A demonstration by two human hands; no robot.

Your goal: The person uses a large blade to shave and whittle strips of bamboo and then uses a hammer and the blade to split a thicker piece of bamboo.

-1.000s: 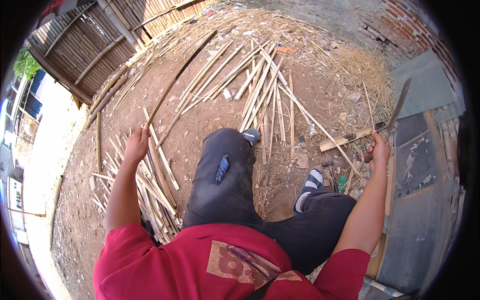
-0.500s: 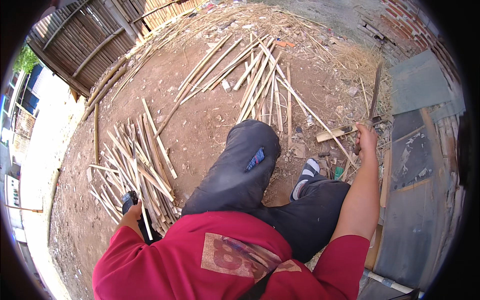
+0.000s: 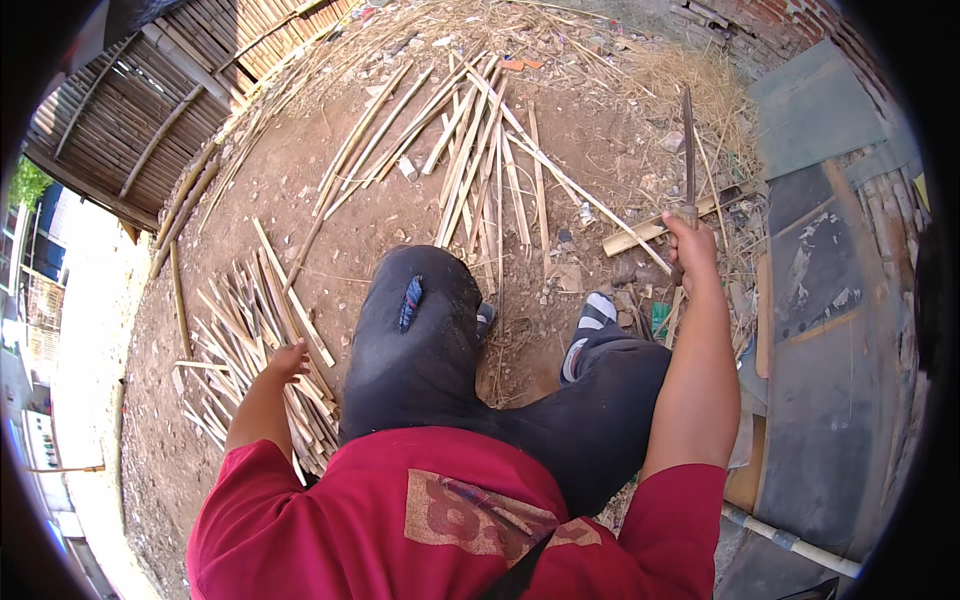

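Note:
My right hand (image 3: pixel 692 250) is wrapped round the handle of a machete (image 3: pixel 688 150), its long dark blade pointing up and away from me. Just beyond that hand a short, pale piece of split bamboo (image 3: pixel 632 238) lies on the ground. Over the left pile of split bamboo strips (image 3: pixel 300 320), my left hand (image 3: pixel 288 362) is held with its fingers apart and nothing in it. I cannot tell whether its fingertips touch the strips.
More bamboo strips (image 3: pixel 470 150) fan out on the dirt ahead. Dry straw (image 3: pixel 690 85) covers the far right ground. Grey sheets (image 3: pixel 840 400) lie along my right side. A bamboo fence (image 3: pixel 130 110) stands far left. My sandalled foot (image 3: pixel 592 325) rests near the split bamboo.
My left hand has let go of a bamboo strip and moved up and forward. The machete has shifted left in view, its blade more upright. My knees sit farther left in view.

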